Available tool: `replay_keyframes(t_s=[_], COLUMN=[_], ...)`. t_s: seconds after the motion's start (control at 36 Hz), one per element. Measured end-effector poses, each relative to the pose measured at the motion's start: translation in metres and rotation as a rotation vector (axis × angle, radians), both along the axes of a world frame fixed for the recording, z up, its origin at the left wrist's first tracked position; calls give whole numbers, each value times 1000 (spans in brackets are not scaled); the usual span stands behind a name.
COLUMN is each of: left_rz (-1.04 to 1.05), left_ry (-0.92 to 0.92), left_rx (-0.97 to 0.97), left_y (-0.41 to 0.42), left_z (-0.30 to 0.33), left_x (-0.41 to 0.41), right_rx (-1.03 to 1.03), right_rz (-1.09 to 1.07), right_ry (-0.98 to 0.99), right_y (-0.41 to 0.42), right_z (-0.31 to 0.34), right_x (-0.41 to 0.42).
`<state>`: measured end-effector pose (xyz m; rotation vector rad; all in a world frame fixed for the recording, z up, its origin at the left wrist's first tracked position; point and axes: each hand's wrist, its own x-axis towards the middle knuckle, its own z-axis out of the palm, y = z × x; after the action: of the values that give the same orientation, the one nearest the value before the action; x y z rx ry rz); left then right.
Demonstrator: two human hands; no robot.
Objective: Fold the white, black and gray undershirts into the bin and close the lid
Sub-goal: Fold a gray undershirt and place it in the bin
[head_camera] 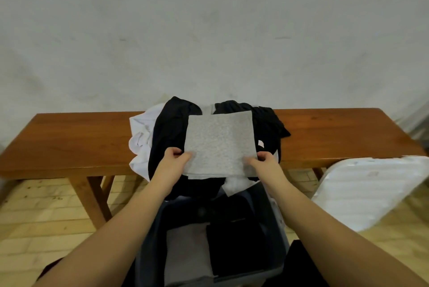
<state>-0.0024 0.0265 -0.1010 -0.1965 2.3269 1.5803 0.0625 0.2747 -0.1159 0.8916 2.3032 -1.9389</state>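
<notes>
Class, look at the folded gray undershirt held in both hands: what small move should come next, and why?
Probably lower the folded gray undershirt toward the body into the bin. Left hand and right hand grip its near corners, the fold looks finished, and the open bin sits just below.

Just one view here, a wide-angle camera worn on the head, looking forward and tilted down. It sits close over the work: both forearms come in from the bottom corners and meet near the middle of the frame. The bench (81,138) runs across the middle band, seen from its near long side and a bit from above. The bin (151,240) sits right under the camera at bottom center, so you look almost straight into it. The wall (209,31) fills the whole upper half. Edges bend, probably lens distortion. No second view to compare with.
</notes>
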Motion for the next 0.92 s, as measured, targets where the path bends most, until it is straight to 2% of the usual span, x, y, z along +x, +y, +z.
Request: replay_keyframes(t_s=[0.17, 0.22, 0.39, 0.44, 0.56, 0.69, 0.81, 0.92], left_rz=[80, 56, 65, 64, 29, 138, 184, 152], left_ry=[-203, -252, -261, -249, -148, -263, -439, -530], left_rx=[222, 231, 201, 194, 57, 262, 402, 392], left_y=[6, 8, 12, 16, 17, 14, 14, 19], left_z=[-2, -1, 6, 8, 5, -1, -3, -7], left_x=[-9, -9, -8, -3, 4, 8, 13, 23], right_rx=[-50, -98, -228, -218, -155, -76, -265, -364], right_rz=[-46, -63, -114, -123, -134, -87, -113, -109], right_ry=[-95, -114, -127, -113, -90, -118, -153, -232], right_y=[3, 5, 6, 4, -2, 0, 2, 0], right_z=[1, -2, -3, -7, -8, -2, 4, 13], right_x=[-5, -7, -6, -5, -4, 1, 3, 10])
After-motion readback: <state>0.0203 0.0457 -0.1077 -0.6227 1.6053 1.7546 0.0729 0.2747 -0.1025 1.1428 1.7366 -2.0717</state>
